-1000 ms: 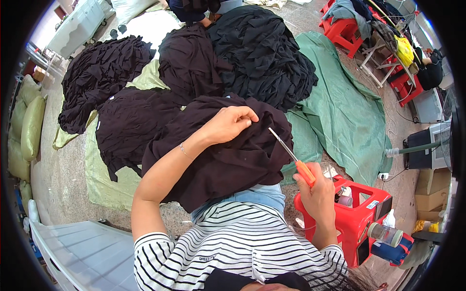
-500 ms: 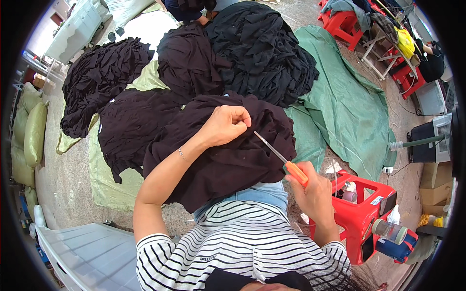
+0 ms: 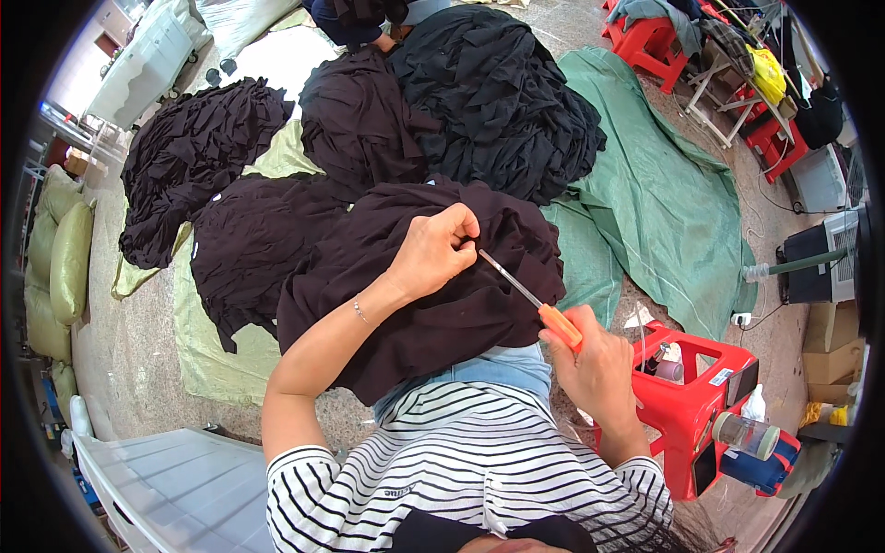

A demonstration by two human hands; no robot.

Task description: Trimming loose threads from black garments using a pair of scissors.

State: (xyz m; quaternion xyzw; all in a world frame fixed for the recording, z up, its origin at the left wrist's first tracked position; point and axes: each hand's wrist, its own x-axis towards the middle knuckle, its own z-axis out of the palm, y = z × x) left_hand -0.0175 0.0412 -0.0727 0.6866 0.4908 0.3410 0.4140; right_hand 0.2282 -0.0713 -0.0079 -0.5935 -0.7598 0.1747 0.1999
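Dark brown cloth (image 3: 429,323) covers my lap and spreads forward. Above it, my left hand (image 3: 431,251) is closed, thumb and fingertips pinched together; whatever they hold is too small or hidden to make out. My right hand (image 3: 597,369) grips the orange handle of a screwdriver-like tool (image 3: 559,326), a thin metal shaft pointing up and left. The tip of that shaft is close to my left fingertips; I cannot tell whether they touch.
More dark cloth heaps (image 3: 194,157) lie ahead, with a black pile (image 3: 498,101) beside a green tarp (image 3: 650,184). At my right stands a red stool (image 3: 678,405) with a clear jar (image 3: 745,433). A pale grey bin (image 3: 184,488) is at lower left. Another person's hand (image 3: 385,42) appears at the far edge.
My left hand has turned slightly and its pinched fingers have come down nearer the tool's tip. The right hand and tool have barely moved.
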